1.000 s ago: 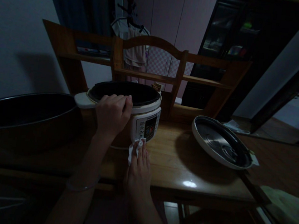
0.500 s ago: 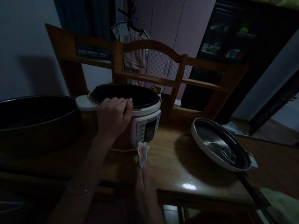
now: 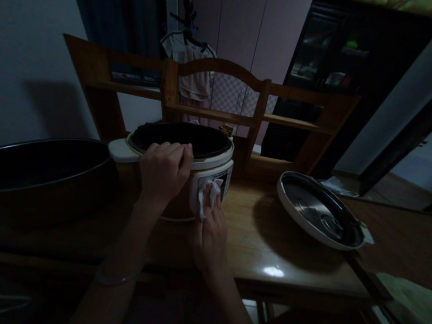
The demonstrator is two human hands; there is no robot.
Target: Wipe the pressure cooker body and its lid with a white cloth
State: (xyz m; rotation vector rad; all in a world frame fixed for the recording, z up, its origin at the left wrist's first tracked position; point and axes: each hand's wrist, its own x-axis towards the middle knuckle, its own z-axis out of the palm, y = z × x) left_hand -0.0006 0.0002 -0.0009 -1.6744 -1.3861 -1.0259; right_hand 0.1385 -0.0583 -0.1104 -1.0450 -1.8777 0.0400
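A white and brown electric pressure cooker [image 3: 218, 162] stands lidless on the wooden table, its dark inside showing. My left hand [image 3: 163, 177] is closed over the cooker's near rim. Pressed against the front control panel is a crumpled white tissue [image 3: 209, 195], pinched in the fingers of my right hand [image 3: 211, 239]. The tissue and fingers cover much of the panel. To the right lies the round lid [image 3: 319, 210], its metal inner side facing up.
A large dark pot [image 3: 39, 168] stands left of the cooker. Behind runs a wooden shelf rack [image 3: 219, 66] along the back of the table [image 3: 254, 239]. A pale green cloth-like item [image 3: 413, 309] lies at the lower right.
My right hand has moved up and forward with the tissue, from the panel's lower edge onto its middle. My left hand stays on the rim.
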